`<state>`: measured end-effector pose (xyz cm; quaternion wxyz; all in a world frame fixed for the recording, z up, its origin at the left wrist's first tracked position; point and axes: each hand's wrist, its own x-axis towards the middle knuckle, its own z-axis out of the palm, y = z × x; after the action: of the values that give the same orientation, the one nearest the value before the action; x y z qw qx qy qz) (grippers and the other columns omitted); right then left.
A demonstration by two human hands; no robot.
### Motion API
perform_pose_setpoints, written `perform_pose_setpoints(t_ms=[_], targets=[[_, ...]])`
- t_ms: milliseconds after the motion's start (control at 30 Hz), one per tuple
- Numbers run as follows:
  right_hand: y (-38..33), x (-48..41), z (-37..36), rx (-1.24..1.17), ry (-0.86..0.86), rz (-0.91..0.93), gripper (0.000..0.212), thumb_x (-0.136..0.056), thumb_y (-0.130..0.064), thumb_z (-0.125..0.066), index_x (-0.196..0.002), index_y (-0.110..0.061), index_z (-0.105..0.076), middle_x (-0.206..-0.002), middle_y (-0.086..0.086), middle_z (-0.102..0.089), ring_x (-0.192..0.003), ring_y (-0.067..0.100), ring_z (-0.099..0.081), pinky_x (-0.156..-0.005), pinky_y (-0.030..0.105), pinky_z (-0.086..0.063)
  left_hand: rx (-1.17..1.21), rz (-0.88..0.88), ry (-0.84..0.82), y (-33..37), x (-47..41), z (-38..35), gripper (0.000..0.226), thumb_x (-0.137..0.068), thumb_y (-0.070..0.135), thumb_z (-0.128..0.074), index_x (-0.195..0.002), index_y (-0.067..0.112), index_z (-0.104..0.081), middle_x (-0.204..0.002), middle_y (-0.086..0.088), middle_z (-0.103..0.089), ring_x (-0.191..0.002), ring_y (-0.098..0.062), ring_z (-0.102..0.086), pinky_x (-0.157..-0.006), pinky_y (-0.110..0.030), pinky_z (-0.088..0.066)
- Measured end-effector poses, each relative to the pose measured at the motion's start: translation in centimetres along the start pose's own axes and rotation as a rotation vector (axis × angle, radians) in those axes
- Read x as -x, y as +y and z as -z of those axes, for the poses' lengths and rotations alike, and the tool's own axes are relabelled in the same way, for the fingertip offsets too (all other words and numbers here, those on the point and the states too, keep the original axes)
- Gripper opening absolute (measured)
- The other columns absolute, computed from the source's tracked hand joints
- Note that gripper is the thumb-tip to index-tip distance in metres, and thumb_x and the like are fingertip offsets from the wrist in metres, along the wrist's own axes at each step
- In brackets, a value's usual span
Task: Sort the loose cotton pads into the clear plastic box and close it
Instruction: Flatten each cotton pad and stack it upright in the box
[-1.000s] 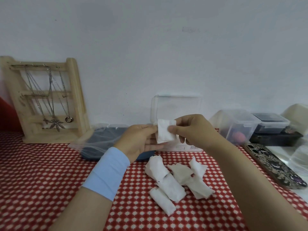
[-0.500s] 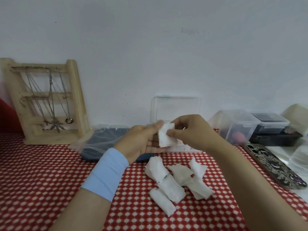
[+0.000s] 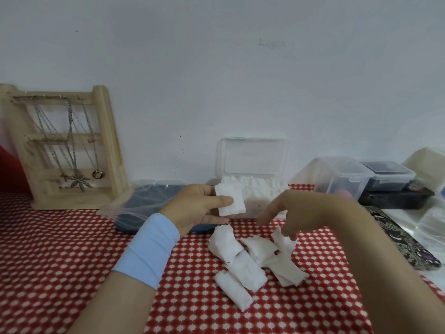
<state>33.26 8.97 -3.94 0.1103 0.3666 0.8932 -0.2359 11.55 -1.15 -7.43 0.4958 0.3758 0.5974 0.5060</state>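
Left hand (image 3: 196,209) pinching a cotton pad (image 3: 231,200) before the far, lid-up clear plastic box (image 3: 252,160), blurred right hand (image 3: 297,213) seemingly slack-fingered above the loose pads (image 3: 245,263), checked tablecloth (image 3: 48,249) stretching left.

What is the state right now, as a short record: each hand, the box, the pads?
left hand: pinches one white square cotton pad
right hand: empty, fingers relaxed, above the heap
clear plastic box: lid open, standing upright; white pads stacked inside
loose white cotton pads: heap on the red-and-white checked tablecloth
task: unfinished
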Motion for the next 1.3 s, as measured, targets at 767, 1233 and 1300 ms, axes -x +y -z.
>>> perform_pose_setpoints(t_ms=[767,1233,1300], targets=[[-3.9,-2.1,-1.4,-0.765,0.555,0.094,0.012,-0.085,-0.022,-0.080,-0.087,-0.011,-0.077,-0.054,-0.007,-0.064,-0.038,0.003,-0.049,-0.045,0.012,-0.041,0.190,-0.052,0.015,-0.1,0.1,-1.5,0.024,-0.100,0.017,-0.060,-0.114,0.002,-0.070,-0.103,-0.017,-0.077,-0.096,-0.028,-0.075,-0.075,-0.033,-0.063],[-3.9,-3.2,-1.9,-0.663,0.665,0.046,0.011,-0.088,-0.031,-0.076,-0.089,-0.021,-0.072,-0.080,-0.007,-0.070,-0.062,0.004,-0.061,-0.058,0.020,-0.047,0.163,-0.040,-0.054,-0.3,-0.1,-1.1,0.028,-0.094,0.006,-0.065,-0.120,-0.002,-0.066,-0.112,-0.018,-0.075,-0.104,-0.030,-0.073,-0.091,-0.041,-0.060],[-3.7,-3.1,-1.7,-0.718,0.638,0.071,0.010,-0.091,-0.028,-0.073,-0.092,-0.018,-0.072,-0.079,-0.005,-0.070,-0.054,0.001,-0.057,-0.055,0.019,-0.046,0.201,-0.039,-0.072,-0.3,-0.2,-0.9,0.028,-0.096,0.007,-0.062,-0.123,-0.002,-0.065,-0.114,-0.020,-0.074,-0.106,-0.033,-0.072,-0.090,-0.041,-0.060]])
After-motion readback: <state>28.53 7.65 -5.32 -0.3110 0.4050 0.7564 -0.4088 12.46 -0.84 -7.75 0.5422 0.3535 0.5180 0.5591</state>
